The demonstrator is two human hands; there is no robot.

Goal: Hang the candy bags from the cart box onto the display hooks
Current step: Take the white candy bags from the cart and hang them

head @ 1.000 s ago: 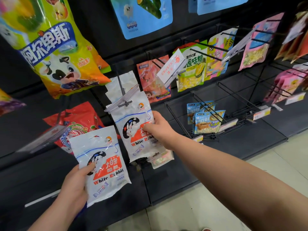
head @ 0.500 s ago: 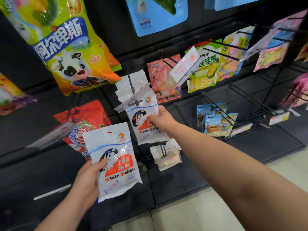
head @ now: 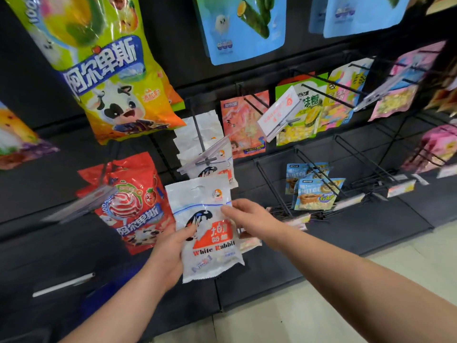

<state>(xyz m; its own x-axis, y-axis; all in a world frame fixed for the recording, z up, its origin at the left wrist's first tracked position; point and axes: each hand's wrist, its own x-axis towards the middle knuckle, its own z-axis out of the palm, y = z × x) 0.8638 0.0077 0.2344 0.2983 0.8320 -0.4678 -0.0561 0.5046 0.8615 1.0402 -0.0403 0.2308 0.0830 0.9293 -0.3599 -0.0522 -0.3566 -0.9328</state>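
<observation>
Just below the display hook, my left thumb presses on the printed front of a White Rabbit bag, with the other fingers curled behind it. The left hand thus grips the bag at its left edge and holds it upright, tilted slightly, face toward me. The fingertips of my right hand meet the bag's right edge at the blue line. I cannot tell whether they pinch the film or only touch it. The punched hole at the bag's top sits lower than the hook's tip and is not threaded on.

On the hook itself, the hung bags of the same white kind sit behind a clear label holder. Left of the hook and lower hangs a red lollipop bag. Above and left of the hook hangs a large yellow-green bag. Right of the hook hangs an orange-pink bag. Further right and lower, small blue bags hang on wire pegs.
</observation>
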